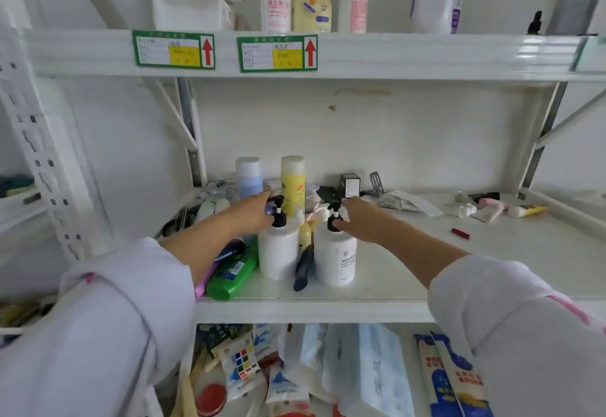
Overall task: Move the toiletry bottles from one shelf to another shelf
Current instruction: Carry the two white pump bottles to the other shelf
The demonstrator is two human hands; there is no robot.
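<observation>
I see two white pump bottles upright, axes vertical, at 12 o'clock. Left hand (252,211) fingers on left pump bottle (278,252) neck; right hand (359,219) fingers on right pump bottle (335,257) collar. Grip closure: cannot tell.

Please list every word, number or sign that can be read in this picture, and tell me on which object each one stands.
Red arrow pointing up: on the left shelf label.
Red arrow pointing up: on the right shelf label.
Printed characters on both labels: too blurred to read.
Dark print on the right white pump bottle: too small to read.
Print on the upper-shelf bottles and the packets below: blurred, unreadable.
</observation>
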